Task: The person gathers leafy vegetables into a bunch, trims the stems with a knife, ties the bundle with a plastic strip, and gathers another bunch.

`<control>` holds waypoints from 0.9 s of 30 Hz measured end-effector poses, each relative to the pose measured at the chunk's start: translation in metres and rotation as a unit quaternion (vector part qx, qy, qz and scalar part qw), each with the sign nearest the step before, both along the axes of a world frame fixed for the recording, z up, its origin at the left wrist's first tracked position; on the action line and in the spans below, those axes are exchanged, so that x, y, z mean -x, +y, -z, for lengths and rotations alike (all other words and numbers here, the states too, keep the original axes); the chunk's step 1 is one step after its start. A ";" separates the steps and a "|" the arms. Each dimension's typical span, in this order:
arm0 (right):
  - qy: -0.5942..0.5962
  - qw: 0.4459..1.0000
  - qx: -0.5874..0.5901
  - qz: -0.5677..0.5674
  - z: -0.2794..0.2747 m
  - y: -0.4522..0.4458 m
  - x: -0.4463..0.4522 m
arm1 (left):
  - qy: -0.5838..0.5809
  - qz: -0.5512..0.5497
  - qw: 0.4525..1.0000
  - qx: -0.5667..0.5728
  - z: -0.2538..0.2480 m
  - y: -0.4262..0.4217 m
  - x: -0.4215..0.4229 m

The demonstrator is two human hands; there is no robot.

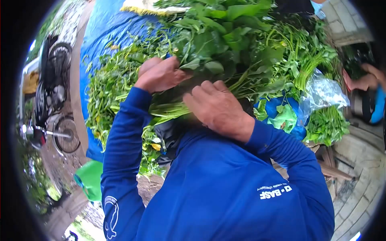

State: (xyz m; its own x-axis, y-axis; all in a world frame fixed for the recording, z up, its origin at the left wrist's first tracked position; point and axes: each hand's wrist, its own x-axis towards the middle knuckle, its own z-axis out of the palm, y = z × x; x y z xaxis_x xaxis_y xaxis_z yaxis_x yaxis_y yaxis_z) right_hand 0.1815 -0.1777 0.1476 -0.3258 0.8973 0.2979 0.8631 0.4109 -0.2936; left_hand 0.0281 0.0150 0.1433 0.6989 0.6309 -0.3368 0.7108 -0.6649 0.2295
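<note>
Head view: bunch of leafy greens at scene centre, right in front of the person, between and under both hands. Leaves broad, mid to dark green, some paler and glossy, fanning toward the far side; a few blurred. Stems long, thin, pale yellow-green, lying roughly side by side, sticking out near and left below the hands. Middle of bunch shadowed, partly covered.

Left hand at left edge of bunch, fingers curled inward, thumb toward the leaves; fingertips hidden, can't tell what they pinch. Right hand nearer, back up, over the stems, fingers bent and close together, thumb side blurred; can't tell if they grip or just press.

Loose greens heaped left, thinner and tangled, on blue tarp. Yellow leaf near left. More stemmed greens on right; clear plastic bag just near of them, another leafy bundle showing below it. Crumpled green plastic right of right hand. Co-worker's hand at far right. Motorbike well off left.
</note>
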 end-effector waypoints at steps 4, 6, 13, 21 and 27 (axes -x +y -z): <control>-0.005 0.999 -0.034 -0.012 0.000 0.003 -0.001 | 0.009 0.005 0.999 0.047 -0.019 -0.008 -0.010; -0.004 1.000 0.001 -0.014 0.006 0.004 0.002 | -0.010 -0.030 0.999 0.044 -0.020 -0.013 -0.009; 0.014 0.999 0.049 -0.016 0.001 0.006 0.000 | -0.237 0.061 0.966 0.082 0.026 -0.019 0.002; 0.231 0.913 0.239 -0.238 -0.067 0.012 -0.036 | -0.143 0.087 0.982 -0.087 0.019 -0.062 0.004; 0.104 0.942 0.256 -0.192 -0.068 0.163 -0.078 | -0.107 0.109 0.974 -0.167 -0.005 -0.081 -0.009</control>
State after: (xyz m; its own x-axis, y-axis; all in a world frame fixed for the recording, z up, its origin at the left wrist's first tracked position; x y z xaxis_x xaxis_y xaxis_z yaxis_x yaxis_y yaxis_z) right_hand 0.2595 -0.0147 0.2155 -0.6376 0.7688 -0.0490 0.5825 0.4395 -0.6838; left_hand 0.0374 -0.0665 0.1487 0.8598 0.5098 0.0296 0.5047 -0.8572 0.1024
